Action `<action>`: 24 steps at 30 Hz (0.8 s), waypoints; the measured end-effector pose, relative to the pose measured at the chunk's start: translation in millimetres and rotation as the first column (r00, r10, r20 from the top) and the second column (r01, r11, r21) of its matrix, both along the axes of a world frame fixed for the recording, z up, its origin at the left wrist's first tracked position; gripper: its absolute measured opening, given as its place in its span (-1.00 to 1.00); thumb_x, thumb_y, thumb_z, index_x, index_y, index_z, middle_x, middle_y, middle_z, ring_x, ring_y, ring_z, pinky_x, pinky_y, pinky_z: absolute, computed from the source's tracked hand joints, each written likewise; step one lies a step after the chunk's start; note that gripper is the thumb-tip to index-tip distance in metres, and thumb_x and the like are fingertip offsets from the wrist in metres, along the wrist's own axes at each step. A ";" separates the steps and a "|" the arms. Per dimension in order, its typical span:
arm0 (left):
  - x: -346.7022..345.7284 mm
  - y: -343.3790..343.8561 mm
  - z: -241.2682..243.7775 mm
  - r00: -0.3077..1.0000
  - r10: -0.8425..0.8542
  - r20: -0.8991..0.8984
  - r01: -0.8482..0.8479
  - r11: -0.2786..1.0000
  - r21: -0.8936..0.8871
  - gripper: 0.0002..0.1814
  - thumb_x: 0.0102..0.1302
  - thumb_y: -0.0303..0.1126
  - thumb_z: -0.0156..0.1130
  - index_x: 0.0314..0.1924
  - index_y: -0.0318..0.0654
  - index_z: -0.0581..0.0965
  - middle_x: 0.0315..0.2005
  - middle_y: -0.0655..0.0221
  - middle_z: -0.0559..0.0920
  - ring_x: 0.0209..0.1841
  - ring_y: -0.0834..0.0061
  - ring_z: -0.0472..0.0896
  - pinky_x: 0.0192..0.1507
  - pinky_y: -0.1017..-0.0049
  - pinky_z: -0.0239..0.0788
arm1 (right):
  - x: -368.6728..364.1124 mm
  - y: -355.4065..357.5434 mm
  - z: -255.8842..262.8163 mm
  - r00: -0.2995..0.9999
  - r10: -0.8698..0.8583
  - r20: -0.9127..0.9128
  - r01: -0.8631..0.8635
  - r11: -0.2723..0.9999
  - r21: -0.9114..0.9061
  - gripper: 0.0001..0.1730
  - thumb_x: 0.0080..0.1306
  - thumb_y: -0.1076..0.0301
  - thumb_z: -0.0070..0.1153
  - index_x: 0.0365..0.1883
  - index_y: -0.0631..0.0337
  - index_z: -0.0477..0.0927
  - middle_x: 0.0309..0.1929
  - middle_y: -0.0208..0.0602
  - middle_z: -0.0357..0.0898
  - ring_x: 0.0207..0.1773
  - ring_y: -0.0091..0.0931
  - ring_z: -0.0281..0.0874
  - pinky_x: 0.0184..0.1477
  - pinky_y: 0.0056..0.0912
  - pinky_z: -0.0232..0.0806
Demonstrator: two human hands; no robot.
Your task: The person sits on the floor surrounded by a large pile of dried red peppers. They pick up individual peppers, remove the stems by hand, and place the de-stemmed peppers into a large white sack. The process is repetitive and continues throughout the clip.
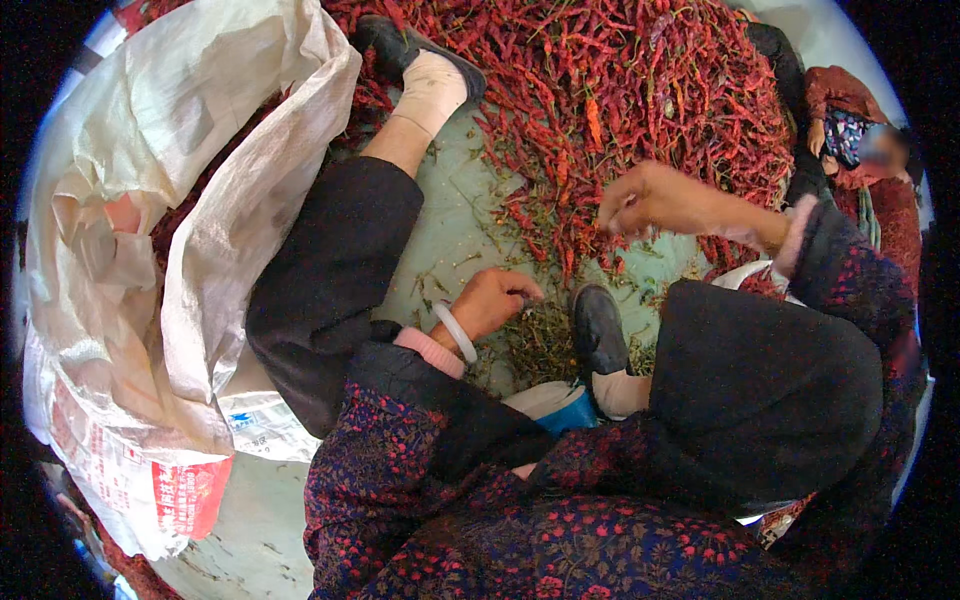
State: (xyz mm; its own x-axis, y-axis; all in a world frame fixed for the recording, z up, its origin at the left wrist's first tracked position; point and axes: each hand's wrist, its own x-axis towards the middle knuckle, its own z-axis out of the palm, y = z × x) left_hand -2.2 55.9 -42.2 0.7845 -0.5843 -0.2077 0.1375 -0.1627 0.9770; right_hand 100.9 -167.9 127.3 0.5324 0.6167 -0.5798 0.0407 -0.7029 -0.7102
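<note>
A large heap of dried red chili peppers spreads in front of me. My right hand, blurred, is over the heap's near edge with its fingers bent downward; whether it holds a pepper cannot be told. Lower and to the left, my left hand has curled fingers and wears a white bangle at the wrist. Something small and dark shows by its fingertips, too unclear to name. Beneath that hand lies a small pile of greenish stems and debris, beside my dark shoe.
A large white woven sack stands wide-mouthed on my left, with red contents partly visible inside. My legs flank the pale floor sheet, strewn with stem bits. Another person is at the far right. A white bag lies by my right knee.
</note>
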 end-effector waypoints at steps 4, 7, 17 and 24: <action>5.0 -8.3 8.2 0.991 -0.125 0.056 0.122 0.991 0.060 -0.75 -0.02 -0.53 0.13 -0.27 -0.21 0.59 -0.32 0.32 0.62 -0.20 0.42 0.54 -0.07 0.50 0.32 | -10.3 5.2 -42.9 0.997 -0.079 -0.011 0.079 0.996 -0.032 -0.84 0.15 0.38 0.02 -0.42 0.29 0.55 -0.59 -0.37 0.51 -0.54 -0.58 0.46 -0.48 -0.51 0.32; 7.0 -11.7 8.8 0.989 -0.122 0.088 0.112 0.988 0.109 -0.75 -0.01 -0.53 0.13 -0.25 -0.19 0.58 -0.30 0.30 0.61 -0.20 0.41 0.55 -0.09 0.49 0.33 | -13.3 9.5 -99.8 0.962 -0.203 0.181 0.193 0.979 0.071 -0.82 0.12 0.32 0.06 -0.47 0.28 0.54 -0.63 -0.27 0.50 -0.56 -0.41 0.47 -0.45 -0.39 0.35; 11.9 -17.2 1.6 0.998 -0.056 -0.009 0.057 0.990 0.127 -0.66 -0.01 -0.62 0.00 -0.22 -0.20 0.57 -0.33 0.30 0.62 -0.24 0.48 0.54 -0.14 0.53 0.34 | -10.5 30.4 -170.9 0.755 -0.019 0.655 0.131 0.984 -0.124 -0.76 -0.02 0.41 0.15 -0.40 0.29 0.43 -0.43 -0.10 0.44 -0.29 -0.11 0.41 -0.33 -0.11 0.26; 16.4 -21.1 6.0 0.993 0.081 -0.082 -0.082 0.997 -0.010 -0.71 0.08 -0.60 -0.02 -0.21 -0.26 0.57 -0.37 0.37 0.62 -0.35 0.55 0.53 -0.23 0.58 0.36 | 9.1 11.2 -127.1 0.833 -0.553 0.018 0.542 0.822 0.177 -0.89 0.04 0.37 0.16 -0.49 0.18 0.50 -0.51 -0.41 0.51 -0.49 -0.54 0.43 -0.46 -0.50 0.26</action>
State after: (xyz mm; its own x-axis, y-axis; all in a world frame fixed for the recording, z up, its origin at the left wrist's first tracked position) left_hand 14.3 34.8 -36.2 0.8105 -0.5219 -0.2659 0.2293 -0.1350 0.9639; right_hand 110.0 -156.7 0.2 0.8428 0.2919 -0.4521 -0.2671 -0.5025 -0.8223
